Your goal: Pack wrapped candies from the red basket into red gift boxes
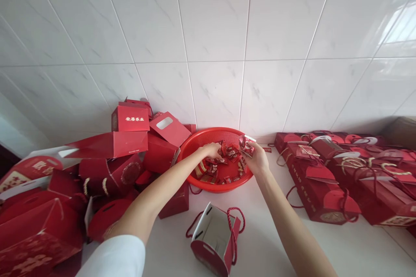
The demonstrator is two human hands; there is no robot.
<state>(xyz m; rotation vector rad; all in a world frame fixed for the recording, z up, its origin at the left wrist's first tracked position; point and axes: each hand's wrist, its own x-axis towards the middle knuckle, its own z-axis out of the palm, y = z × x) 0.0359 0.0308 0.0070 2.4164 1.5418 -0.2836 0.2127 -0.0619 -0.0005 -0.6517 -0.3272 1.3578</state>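
Observation:
A red plastic basket [188, 138] stands against the wall with several red-wrapped candies [232, 153] in it. My left hand [212, 150] reaches into it from the left, fingers curled down among the wrappers at a candy; the fingertips are partly hidden. At the basket's right rim, my right hand [258, 159] is closed around a few wrapped candies [246, 145], which stick out past the thumb and fingers. In front of the basket, between my forearms, an open dark-red gift box [212, 229] with twisted rope handles shows a bare grey inside.
On the left lies a jumbled pile of red gift boxes [110, 143], some open or tipped. Rows of closed red boxes with cord handles [315, 181] stand on the right. A brown carton [401, 132] sits behind them. The white tiled wall [214, 91] bounds the white surface [260, 242].

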